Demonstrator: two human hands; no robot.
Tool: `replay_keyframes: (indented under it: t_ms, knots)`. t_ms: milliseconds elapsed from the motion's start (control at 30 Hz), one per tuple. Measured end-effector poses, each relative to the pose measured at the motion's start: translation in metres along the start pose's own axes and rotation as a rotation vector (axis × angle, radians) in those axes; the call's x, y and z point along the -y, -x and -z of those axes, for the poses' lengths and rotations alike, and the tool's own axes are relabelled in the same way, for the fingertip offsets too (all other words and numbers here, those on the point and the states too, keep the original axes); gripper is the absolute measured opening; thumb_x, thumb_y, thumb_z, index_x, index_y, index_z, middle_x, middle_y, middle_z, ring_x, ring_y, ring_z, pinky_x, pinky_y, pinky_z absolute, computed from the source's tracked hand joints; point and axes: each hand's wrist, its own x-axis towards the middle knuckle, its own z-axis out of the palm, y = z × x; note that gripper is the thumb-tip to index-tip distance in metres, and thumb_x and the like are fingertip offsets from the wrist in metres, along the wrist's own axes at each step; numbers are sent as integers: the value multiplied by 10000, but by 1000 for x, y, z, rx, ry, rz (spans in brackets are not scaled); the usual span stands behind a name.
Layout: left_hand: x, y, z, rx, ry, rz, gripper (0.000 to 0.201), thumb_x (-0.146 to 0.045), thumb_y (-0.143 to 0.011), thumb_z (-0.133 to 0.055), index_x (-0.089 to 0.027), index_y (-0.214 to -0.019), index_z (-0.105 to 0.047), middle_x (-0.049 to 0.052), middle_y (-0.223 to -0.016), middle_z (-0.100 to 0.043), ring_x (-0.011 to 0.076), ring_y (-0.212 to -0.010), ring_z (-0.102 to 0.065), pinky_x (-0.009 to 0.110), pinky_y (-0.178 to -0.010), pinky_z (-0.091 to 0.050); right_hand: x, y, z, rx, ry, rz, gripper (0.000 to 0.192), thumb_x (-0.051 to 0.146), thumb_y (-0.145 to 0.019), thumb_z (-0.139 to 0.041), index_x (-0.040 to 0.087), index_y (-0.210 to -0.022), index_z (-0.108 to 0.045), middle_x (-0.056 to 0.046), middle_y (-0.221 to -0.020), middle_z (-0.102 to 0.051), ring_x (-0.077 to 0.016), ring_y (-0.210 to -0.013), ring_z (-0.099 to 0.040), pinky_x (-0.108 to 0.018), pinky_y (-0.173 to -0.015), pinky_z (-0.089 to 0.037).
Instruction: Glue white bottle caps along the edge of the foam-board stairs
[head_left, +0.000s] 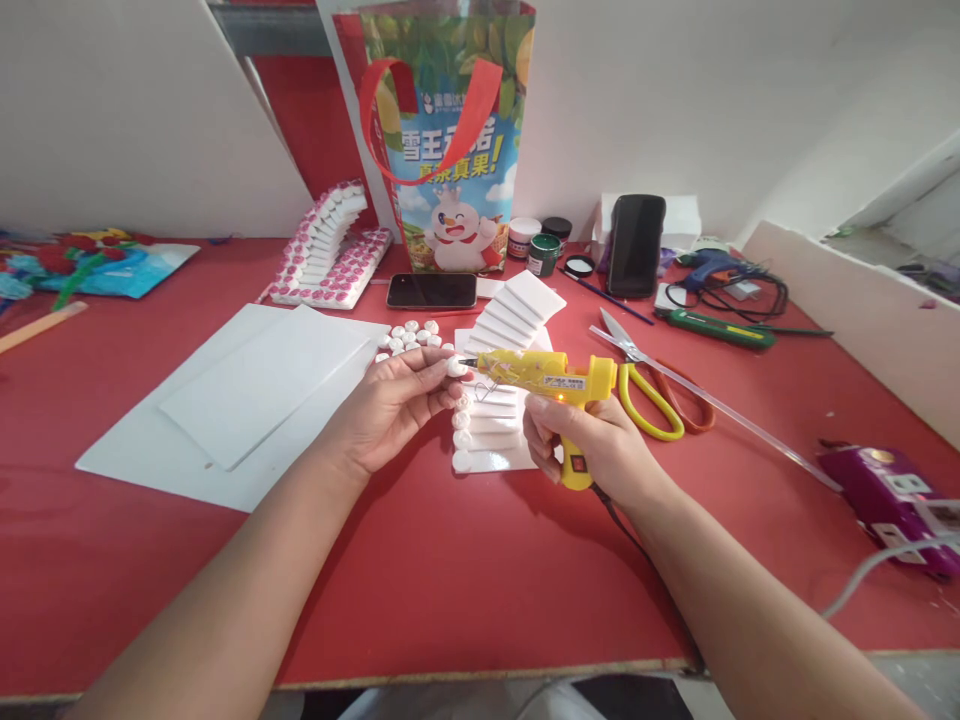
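Observation:
My right hand point(600, 445) grips a yellow glue gun point(551, 375), its nozzle pointing left at a small white round piece point(456, 367) pinched in the fingertips of my left hand point(394, 400). Both hands hover over a white stepped foam staircase point(499, 380) lying on the red table point(420, 570). Several white round pieces line the staircase's left edge. A loose cluster of the same white pieces point(409, 337) lies just beyond my left hand.
White foam sheets point(247, 395) lie at left. A finished staircase with pink-edged pieces point(330, 250), a printed bag point(450, 130), two phones point(433, 290) point(636, 245), paint jars, yellow scissors point(649, 385), a clear glue stick, a blue glue gun and a purple device point(892, 495) surround the work.

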Motion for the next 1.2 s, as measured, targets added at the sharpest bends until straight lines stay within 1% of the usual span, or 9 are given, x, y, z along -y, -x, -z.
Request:
replay_keyframes:
  t_ms: [167,333,533,800,1000,1200]
  knots:
    - [0,0,0,5,-1,-11,163,-30,-812,-758,-86,-965,-756,68,-834,-782,98,-639,-716,172,-661,-621,0,0,1,13,13,-13,396,432,-864,-675,189,-605,-498,27,-555,-536,-99,-393,-508,-261,-439,-342]
    - [1,-2,2,12,-2,-33,179,-46,-786,-786,-79,-960,-757,72,-823,-772,109,-666,-721,177,-673,-620,-1,1,2,26,18,-20,404,434,-883,-672,189,-612,-498,31,-551,-533,-100,-396,-518,-254,-429,-332]
    - [1,-2,2,13,-25,-53,159,-74,-769,-811,-92,-915,-752,72,-829,-770,108,-662,-707,186,-662,-609,1,1,0,13,-15,-7,399,412,-879,-691,189,-615,-492,38,-551,-526,-95,-393,-512,-247,-428,-363]
    - [2,-1,2,24,-56,-26,231,-104,-772,-837,-83,-984,-748,72,-850,-767,113,-671,-705,204,-673,-599,1,2,1,12,-30,-7,401,418,-880,-702,191,-622,-496,38,-549,-528,-95,-391,-516,-245,-421,-374]
    - [2,-1,3,18,-50,-33,216,-107,-776,-833,-90,-975,-750,73,-873,-769,108,-680,-702,202,-678,-599,-1,2,1,39,-10,-9,399,405,-908,-681,185,-627,-503,40,-548,-525,-92,-390,-526,-236,-421,-350]
    - [1,-2,4,16,-48,-59,212,-103,-770,-839,-94,-964,-754,60,-833,-754,104,-687,-705,187,-696,-602,-2,2,2,55,-14,-5,393,400,-913,-684,185,-635,-507,44,-537,-525,-89,-383,-521,-227,-412,-352]
